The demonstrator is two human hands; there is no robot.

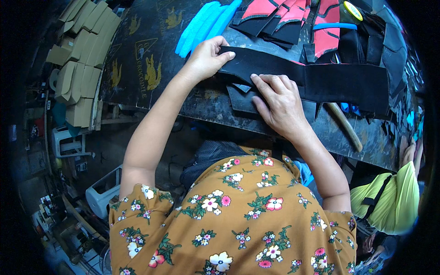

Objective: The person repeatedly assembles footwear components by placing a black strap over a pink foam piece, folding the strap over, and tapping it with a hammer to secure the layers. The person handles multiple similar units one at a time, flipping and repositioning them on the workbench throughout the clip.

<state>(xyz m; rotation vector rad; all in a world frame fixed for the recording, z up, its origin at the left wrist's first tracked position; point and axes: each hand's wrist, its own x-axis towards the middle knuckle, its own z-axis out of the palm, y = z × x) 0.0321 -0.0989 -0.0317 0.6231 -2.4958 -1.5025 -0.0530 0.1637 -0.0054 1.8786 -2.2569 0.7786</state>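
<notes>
A black strip (293,75) at upper centre of the bench (151,68) is pinched at its end by the left hand (206,57) and pressed flat by the right hand (279,103), fingers spread. Misalignment with the black pieces (240,98) beneath is risked if either hand slips.

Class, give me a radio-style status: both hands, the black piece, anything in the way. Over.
Left hand pinching the end of the long black fabric strip. Right hand flat, pressing its middle. Wooden-handled tool lies just right, apart.
</notes>
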